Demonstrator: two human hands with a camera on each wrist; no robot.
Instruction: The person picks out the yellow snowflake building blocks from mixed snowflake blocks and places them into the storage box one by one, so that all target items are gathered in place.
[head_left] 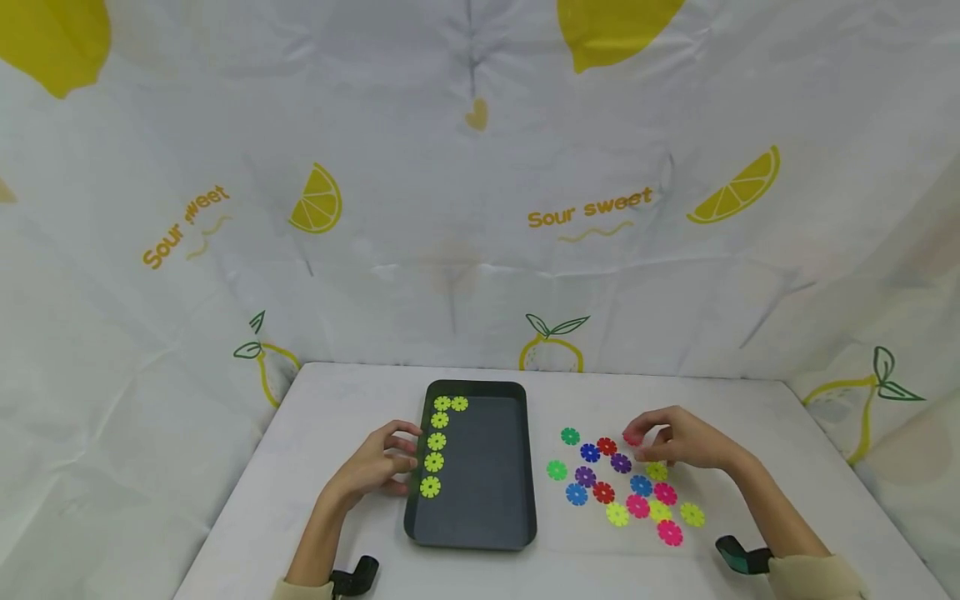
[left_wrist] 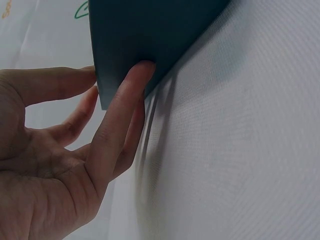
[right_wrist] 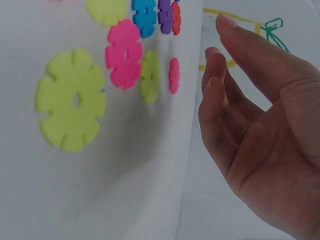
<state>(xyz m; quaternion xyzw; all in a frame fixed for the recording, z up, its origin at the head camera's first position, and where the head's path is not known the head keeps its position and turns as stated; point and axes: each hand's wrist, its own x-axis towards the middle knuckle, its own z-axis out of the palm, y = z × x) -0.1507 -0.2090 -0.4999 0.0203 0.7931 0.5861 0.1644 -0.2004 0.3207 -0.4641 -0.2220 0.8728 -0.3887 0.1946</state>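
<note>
A dark grey tray (head_left: 474,533) lies on the table, a column of yellow-green flower-shaped discs (head_left: 437,441) along its left inside and another at its top. My left hand (head_left: 378,462) is at the tray's left side, its extended fingers (left_wrist: 120,120) touching the outer wall and rim. To the right of the tray, coloured flower discs (head_left: 585,476) lie scattered. Over their far right part hovers my right hand (head_left: 678,439), fingers loosely bent with a gap before the thumb. Just below its fingertips a pink disc (right_wrist: 174,75) lies on the table; nothing shows between the fingers (right_wrist: 215,100).
The white table (head_left: 600,575) meets a hanging white cloth (head_left: 420,275) with lemon prints behind and at the sides. Two yellow discs (head_left: 692,514) and a pink disc (head_left: 670,533) mark the near right edge of the scatter. Black straps with mounts (head_left: 356,577) sit on the wrists.
</note>
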